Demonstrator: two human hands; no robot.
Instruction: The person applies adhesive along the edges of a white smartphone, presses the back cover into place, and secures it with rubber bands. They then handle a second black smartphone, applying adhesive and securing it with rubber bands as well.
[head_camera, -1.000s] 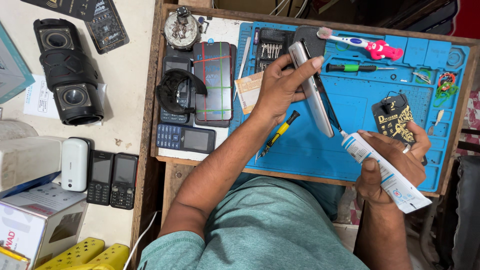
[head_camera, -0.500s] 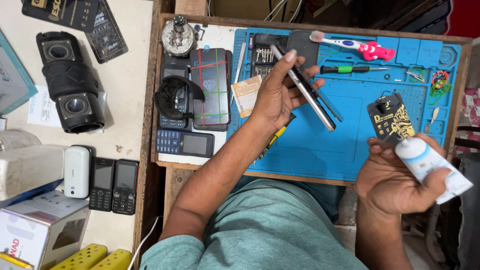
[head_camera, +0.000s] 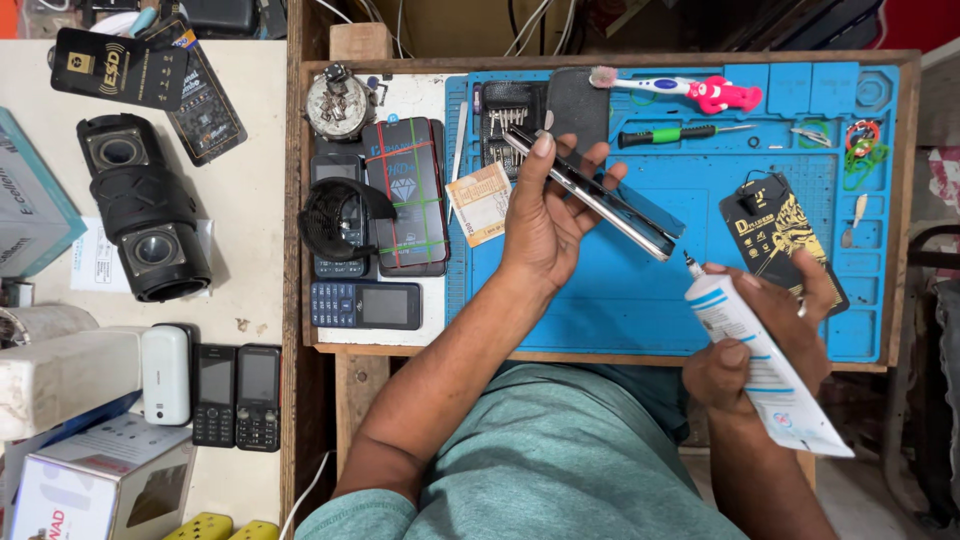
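My left hand holds a slim phone edge-on above the blue work mat, its lower end pointing right. My right hand grips a white glue tube with blue stripes. The tube's thin nozzle sits just below the phone's lower right corner, nearly touching it. Both hands hover over the mat inside the wooden tray.
A black packet with gold print, a green screwdriver, a toothbrush and a bit set lie on the mat. Stacked phones and a keypad phone sit at the tray's left. A black speaker and more phones are on the table.
My right hand has brought the glue tube up and left, so its nozzle now meets the phone's lower end. My left hand has tilted the phone flatter and lowered it slightly.
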